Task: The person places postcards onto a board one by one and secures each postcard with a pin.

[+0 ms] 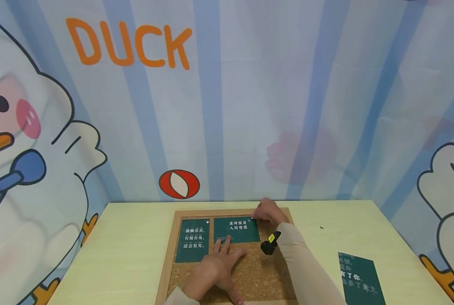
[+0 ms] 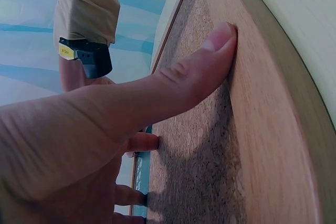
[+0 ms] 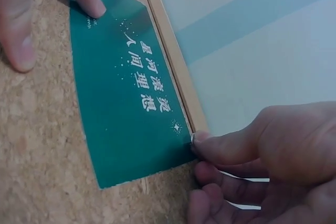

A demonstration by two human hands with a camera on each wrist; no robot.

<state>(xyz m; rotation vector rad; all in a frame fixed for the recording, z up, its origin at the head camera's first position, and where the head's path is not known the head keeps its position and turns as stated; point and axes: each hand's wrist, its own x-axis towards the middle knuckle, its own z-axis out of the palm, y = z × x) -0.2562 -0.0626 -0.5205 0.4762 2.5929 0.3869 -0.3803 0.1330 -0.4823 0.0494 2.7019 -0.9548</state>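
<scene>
A wood-framed cork board (image 1: 265, 275) lies on the table, bearing two dark green cards with white lettering. My left hand (image 1: 221, 269) is spread over the cork; a fingertip presses the lower edge of the wide card (image 3: 121, 93), and the thumb (image 2: 220, 40) braces against the frame's near edge. At that card's upper right corner, my right hand (image 1: 269, 212) has its thumb and curled fingers on a small silver thumbtack (image 3: 194, 138), mostly hidden under the thumb. The upright card (image 1: 192, 241) sits to the left, a tack (image 1: 207, 221) at its upper right corner.
On the table (image 1: 116, 254) right of the board lie a loose silver tack (image 1: 321, 227) and another green lettered card (image 1: 360, 279). Behind the table hangs a blue-striped duck backdrop (image 1: 246, 106). A black wrist device (image 1: 269, 243) is on the right sleeve.
</scene>
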